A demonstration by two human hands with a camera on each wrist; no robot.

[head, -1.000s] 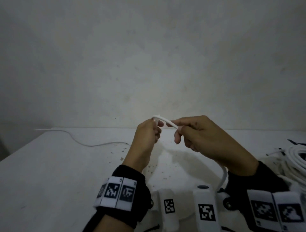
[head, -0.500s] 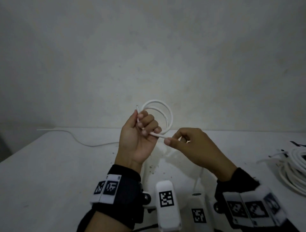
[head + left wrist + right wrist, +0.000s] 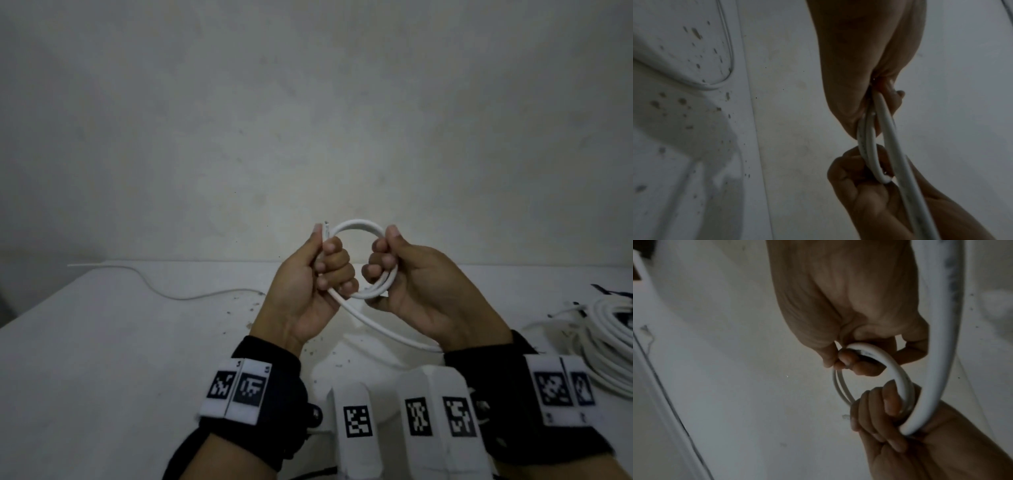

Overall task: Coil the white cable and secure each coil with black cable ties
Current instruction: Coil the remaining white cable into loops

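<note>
A small coil of white cable is held up above the white table, between both hands. My left hand grips the coil's left side, with the cut cable end sticking up beside the thumb. My right hand grips the coil's right side, fingers curled through the loop. The cable's free length runs down from the coil toward my right wrist. In the left wrist view the coil passes between both fists. The right wrist view shows the loop and the thick free length. No black cable tie is in either hand.
A bundle of coiled white cable lies at the table's right edge, with something dark behind it. A thin white wire trails across the far left of the table. Dark specks dot the table's middle. A pale wall stands close behind.
The right hand has moved up from pinching the cable below the coil and now grips the coil's right side. The coil sits lower and more upright between both hands.
</note>
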